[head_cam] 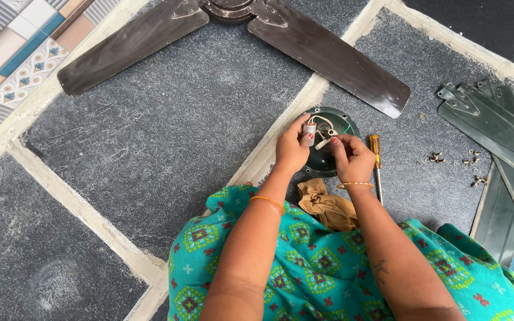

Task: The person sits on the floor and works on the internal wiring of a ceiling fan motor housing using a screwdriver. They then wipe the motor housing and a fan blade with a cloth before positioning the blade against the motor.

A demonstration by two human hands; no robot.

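A round dark green fan motor cover [341, 122] lies on the stone floor in front of me. My left hand [291, 150] grips a small grey cylindrical capacitor [309, 130] over its left side. My right hand [355, 159] pinches the pale wire ends [323, 142] that run from the capacitor, just above the cover's middle. Thin wires loop inside the cover. Both wrists carry orange bangles.
A screwdriver with a yellow handle [376, 156] lies just right of my right hand. A brown cloth [328, 206] sits by my knees. Brown ceiling fan blades [327, 56] spread at the top. Grey-green loose blades [498, 128] and several small screws [456, 160] lie at the right.
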